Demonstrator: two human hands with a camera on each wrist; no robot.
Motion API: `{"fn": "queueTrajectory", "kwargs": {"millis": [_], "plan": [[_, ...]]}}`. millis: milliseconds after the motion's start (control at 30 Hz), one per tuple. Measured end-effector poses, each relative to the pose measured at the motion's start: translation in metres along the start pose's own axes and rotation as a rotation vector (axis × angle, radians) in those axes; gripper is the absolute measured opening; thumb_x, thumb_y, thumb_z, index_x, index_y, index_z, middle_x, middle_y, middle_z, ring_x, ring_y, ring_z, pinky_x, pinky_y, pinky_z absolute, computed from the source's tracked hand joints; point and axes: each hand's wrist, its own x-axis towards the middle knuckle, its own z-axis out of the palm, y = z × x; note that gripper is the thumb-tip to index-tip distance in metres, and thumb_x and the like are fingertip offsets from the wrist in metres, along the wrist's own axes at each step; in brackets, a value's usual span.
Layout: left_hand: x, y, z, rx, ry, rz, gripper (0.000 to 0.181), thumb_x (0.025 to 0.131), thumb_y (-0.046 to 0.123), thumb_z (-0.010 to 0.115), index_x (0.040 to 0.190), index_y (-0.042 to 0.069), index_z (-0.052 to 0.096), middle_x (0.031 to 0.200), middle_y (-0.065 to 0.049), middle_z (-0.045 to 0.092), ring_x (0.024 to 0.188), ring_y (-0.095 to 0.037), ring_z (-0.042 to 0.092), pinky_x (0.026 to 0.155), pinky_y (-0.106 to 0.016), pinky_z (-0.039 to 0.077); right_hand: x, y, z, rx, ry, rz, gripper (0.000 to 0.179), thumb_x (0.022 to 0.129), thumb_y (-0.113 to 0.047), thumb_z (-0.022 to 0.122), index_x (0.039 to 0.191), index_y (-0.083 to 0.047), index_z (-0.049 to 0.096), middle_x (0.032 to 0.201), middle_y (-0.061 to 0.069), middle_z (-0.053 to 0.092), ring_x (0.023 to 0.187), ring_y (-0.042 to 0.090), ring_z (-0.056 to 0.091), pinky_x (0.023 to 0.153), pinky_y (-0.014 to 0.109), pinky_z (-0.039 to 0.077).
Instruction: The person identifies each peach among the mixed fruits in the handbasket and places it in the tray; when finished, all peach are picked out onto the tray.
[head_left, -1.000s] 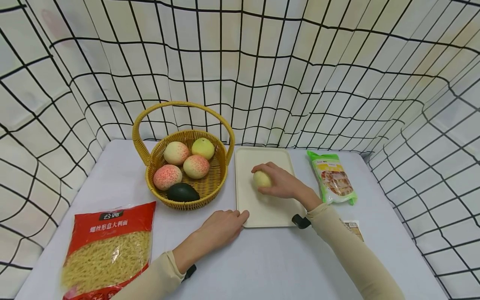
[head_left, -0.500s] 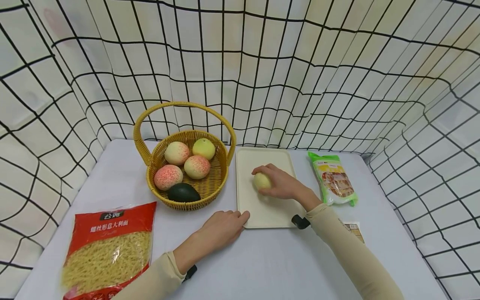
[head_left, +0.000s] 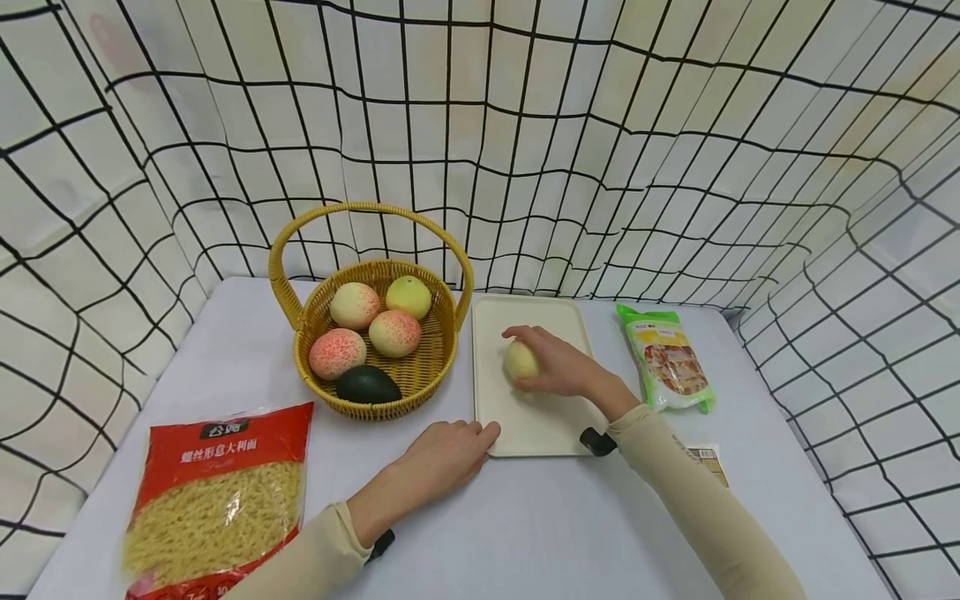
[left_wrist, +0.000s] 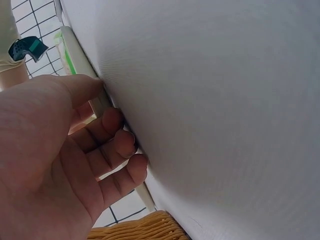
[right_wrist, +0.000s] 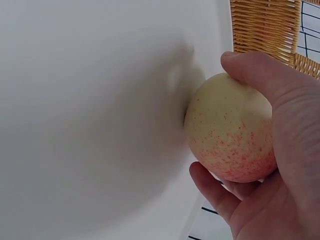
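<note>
My right hand point(head_left: 555, 362) curls round a peach point(right_wrist: 232, 130), cream with red speckles, low over the cream tray point(head_left: 525, 429). In the right wrist view the thumb lies along one side of the peach, with fingers on the opposite side. A shadow of hand and fruit falls on the tray. My left hand point(head_left: 447, 454) is at the tray's near left corner, thumb and index finger pinching its rim; the other fingers point(left_wrist: 125, 145) are bent against the white tablecloth in the left wrist view.
A wicker basket point(head_left: 438, 367) left of the tray holds several peaches, a yellow-green round fruit point(head_left: 408, 297) and a dark green avocado point(head_left: 368, 385). A red pasta bag point(head_left: 217, 500) lies front left, a green packet point(head_left: 670, 358) right. Black netting point(head_left: 480, 158) surrounds the table.
The peach and my right hand have shifted very slightly left over the tray. My left hand stays at the tray's corner.
</note>
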Motion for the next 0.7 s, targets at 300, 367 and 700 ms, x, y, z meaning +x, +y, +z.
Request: {"fn": "queueTrajectory", "kwargs": {"millis": [300, 367, 700], "plan": [[-0.0001, -0.0008, 0.0016, 0.003, -0.003, 0.002, 0.021, 0.100, 0.019, 0.073, 0.103, 0.013, 0.053, 0.075, -0.001, 0.061, 0.060, -0.021, 0.061, 0.049, -0.030, 0.041, -0.0003, -0.0036, 0.0014, 0.036, -0.017, -0.002, 0.086, 0.086, -0.026, 0.090, 0.157, -0.021, 0.043, 0.151, 0.011, 0.057, 0.135, 0.029, 0.060, 0.115, 0.052, 0.049], [0.0000, -0.0010, 0.0017, 0.004, 0.004, 0.002, 0.021, 0.100, 0.019, 0.073, 0.103, 0.014, 0.053, 0.075, -0.001, 0.061, 0.061, -0.021, 0.061, 0.049, -0.030, 0.042, -0.0007, -0.0043, 0.0006, 0.038, -0.018, -0.002, 0.086, 0.086, -0.026, 0.090, 0.157, -0.021, 0.044, 0.151, 0.011, 0.057, 0.135, 0.029, 0.060, 0.115, 0.053, 0.048], [-0.0016, 0.0009, -0.0016, -0.007, -0.002, -0.002, 0.021, 0.099, 0.017, 0.074, 0.104, 0.013, 0.054, 0.075, -0.002, 0.061, 0.061, -0.022, 0.061, 0.050, -0.032, 0.043, -0.0035, -0.0036, 0.0016, 0.034, -0.040, -0.014, 0.089, 0.088, -0.027, 0.089, 0.161, -0.022, 0.038, 0.151, 0.010, 0.056, 0.135, 0.027, 0.059, 0.115, 0.051, 0.048]]}}
